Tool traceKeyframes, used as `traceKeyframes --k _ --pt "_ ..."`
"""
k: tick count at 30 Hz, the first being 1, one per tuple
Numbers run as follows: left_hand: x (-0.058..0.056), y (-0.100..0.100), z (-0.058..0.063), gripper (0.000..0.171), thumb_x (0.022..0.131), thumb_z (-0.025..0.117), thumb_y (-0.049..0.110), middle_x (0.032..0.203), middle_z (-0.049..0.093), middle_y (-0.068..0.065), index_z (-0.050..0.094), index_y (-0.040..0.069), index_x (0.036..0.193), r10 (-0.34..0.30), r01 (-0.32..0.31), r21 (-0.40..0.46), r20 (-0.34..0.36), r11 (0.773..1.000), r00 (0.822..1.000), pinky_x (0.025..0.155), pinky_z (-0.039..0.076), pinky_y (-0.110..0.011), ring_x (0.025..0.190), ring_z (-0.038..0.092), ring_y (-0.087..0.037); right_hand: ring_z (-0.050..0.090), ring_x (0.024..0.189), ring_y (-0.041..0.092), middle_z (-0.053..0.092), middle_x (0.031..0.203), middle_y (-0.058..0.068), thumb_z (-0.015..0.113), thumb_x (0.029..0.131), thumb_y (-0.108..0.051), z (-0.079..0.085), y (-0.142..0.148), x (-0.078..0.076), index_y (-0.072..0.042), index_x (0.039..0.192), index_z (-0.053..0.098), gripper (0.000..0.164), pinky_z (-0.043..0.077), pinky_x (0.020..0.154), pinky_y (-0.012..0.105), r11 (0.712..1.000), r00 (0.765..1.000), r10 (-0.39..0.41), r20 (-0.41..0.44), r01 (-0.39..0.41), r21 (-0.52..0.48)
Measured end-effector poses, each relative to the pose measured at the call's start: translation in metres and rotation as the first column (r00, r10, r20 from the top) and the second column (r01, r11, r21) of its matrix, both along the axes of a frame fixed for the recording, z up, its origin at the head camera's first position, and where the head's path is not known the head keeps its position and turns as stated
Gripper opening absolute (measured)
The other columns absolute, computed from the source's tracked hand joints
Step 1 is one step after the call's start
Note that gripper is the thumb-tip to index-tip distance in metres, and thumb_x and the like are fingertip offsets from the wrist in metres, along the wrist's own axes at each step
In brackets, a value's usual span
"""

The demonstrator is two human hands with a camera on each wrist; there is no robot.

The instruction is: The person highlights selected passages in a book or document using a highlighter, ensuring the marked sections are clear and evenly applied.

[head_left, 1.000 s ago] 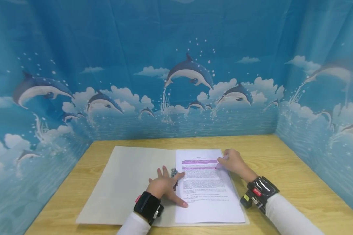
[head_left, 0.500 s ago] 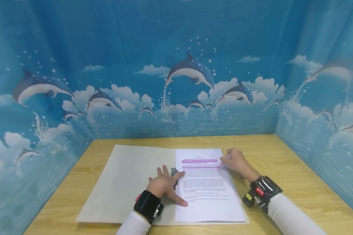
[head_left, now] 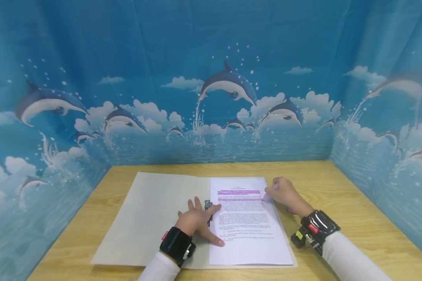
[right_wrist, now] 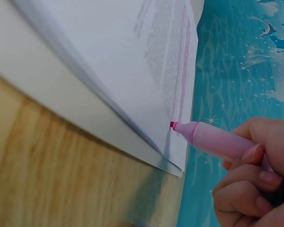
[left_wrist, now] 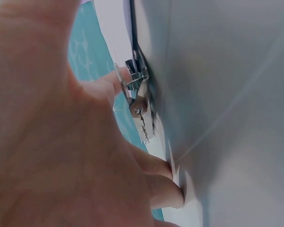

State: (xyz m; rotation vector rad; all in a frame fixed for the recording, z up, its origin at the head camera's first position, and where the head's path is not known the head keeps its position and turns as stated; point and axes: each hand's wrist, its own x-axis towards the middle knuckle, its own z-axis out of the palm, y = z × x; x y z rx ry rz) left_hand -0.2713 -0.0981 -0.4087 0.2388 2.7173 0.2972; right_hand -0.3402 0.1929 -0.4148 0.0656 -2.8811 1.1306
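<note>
My right hand (head_left: pixel 286 195) grips a pink highlighter (right_wrist: pixel 222 140) with curled fingers and thumb. In the right wrist view its dark pink chisel tip points at the right edge of the printed text. A stack of printed paper (head_left: pixel 246 249) lies in the right half of an open file folder (head_left: pixel 151 218). Pink-purple bands mark several lines near the top of the page. My left hand (head_left: pixel 195 223) rests spread across the folder's fold, thumb and index finger on the paper's left margin. Beneath that hand sits a metal clip (left_wrist: pixel 136 78), partly hidden by it.
The folder lies on a wood-grain table (head_left: pixel 341 203). A blue curtain (head_left: pixel 144 78) printed with dolphins and clouds stands behind the table and along both sides. Each wrist wears a black strap; a camera (head_left: pixel 298 239) hangs at the right one.
My right hand has slid slightly to the right with the highlighter, and the lower pink line reaches a little farther right. The left hand has stayed in place.
</note>
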Motion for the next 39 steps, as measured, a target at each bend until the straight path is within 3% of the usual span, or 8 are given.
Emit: traceKeyframes --k 7,15,18,24,39 --pt "-0.001 0.001 0.001 0.116 0.043 0.076 0.070 0.154 0.005 -0.032 0.029 0.038 0.145 0.007 -0.007 -0.013 0.003 1.000 1.000 0.101 0.017 -0.079 0.137 0.004 -0.053 0.041 0.049 0.013 0.044 0.055 0.000 0.066 0.079 -0.019 0.009 -0.008 -0.005 -0.002 0.072 0.053 0.022 0.038 0.044 0.024 0.997 0.996 0.055 -0.071 -0.052 0.049" --pt "-0.005 0.003 0.001 0.118 0.041 0.074 0.072 0.154 0.005 -0.033 0.029 0.039 0.144 0.002 -0.002 -0.042 -0.005 0.999 1.000 0.099 0.016 -0.081 0.135 0.003 -0.056 0.050 0.060 0.018 0.060 0.072 0.011 0.069 0.081 -0.029 0.023 -0.057 -0.003 -0.002 0.076 0.057 0.030 0.047 0.051 0.028 0.989 0.988 0.137 -0.075 -0.132 0.066" --pt "-0.006 0.004 0.001 0.119 0.039 0.073 0.074 0.154 0.007 -0.034 0.029 0.039 0.144 0.000 0.000 -0.055 -0.014 0.998 1.000 0.098 0.018 -0.081 0.135 0.005 -0.056 0.051 0.058 0.016 0.060 0.069 0.009 0.071 0.078 -0.031 0.020 -0.077 -0.005 -0.003 0.074 0.057 0.032 0.046 0.049 0.028 0.984 0.980 0.171 -0.101 -0.165 0.061" --pt "-0.005 0.004 -0.001 0.121 0.038 0.072 0.076 0.154 0.006 -0.033 0.027 0.040 0.144 -0.010 0.009 -0.076 -0.010 0.997 1.000 0.097 0.018 -0.082 0.135 0.005 -0.057 0.049 0.055 0.013 0.058 0.063 0.006 0.072 0.071 -0.017 0.006 -0.105 -0.011 -0.004 0.070 0.058 0.019 0.046 0.048 0.027 0.971 0.957 0.238 -0.168 -0.233 0.049" --pt "-0.003 0.002 -0.001 0.119 0.040 0.071 0.076 0.153 0.010 -0.035 0.027 0.041 0.144 -0.022 0.019 -0.082 -0.041 0.996 0.999 0.097 0.022 -0.080 0.135 0.009 -0.056 0.051 0.055 0.014 0.061 0.062 0.007 0.074 0.071 -0.017 -0.005 -0.128 -0.011 -0.004 0.068 0.060 0.020 0.048 0.049 0.028 0.976 0.958 0.218 -0.186 -0.217 0.027"
